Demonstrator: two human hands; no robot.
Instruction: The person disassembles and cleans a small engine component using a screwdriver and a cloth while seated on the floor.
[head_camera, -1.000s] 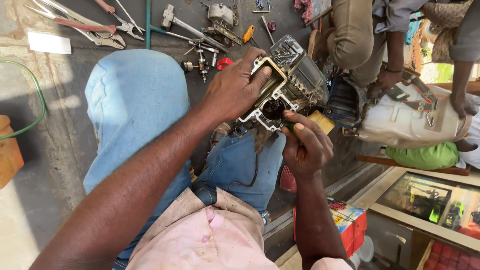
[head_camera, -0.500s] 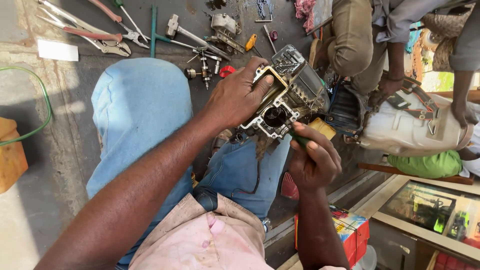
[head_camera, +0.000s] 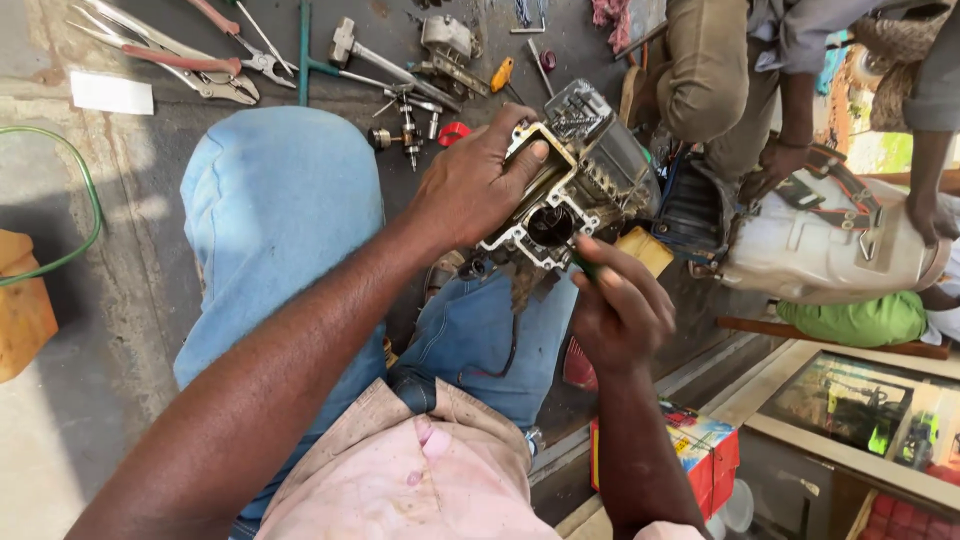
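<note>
Item: small engine block (head_camera: 570, 200), grey metal, being held above the person's lap over the floor (head_camera: 120, 280).

Left hand (head_camera: 470, 185) is clamping the block from its far side, fingers wrapped over the upper edge: a closed grip grasping the block.

Right hand (head_camera: 620, 310) is clenching a slim green-tipped tool (head_camera: 583, 265), tip pointing up into the round bore (head_camera: 550, 225). The bore is lying directly ahead of this grip, just beside the fingertips; the right hand is the nearer one to it.

Beyond the left grip: pliers (head_camera: 215, 75), loose parts. To the right: another person's hand (head_camera: 765, 165) on a white casing (head_camera: 830, 245).
</note>
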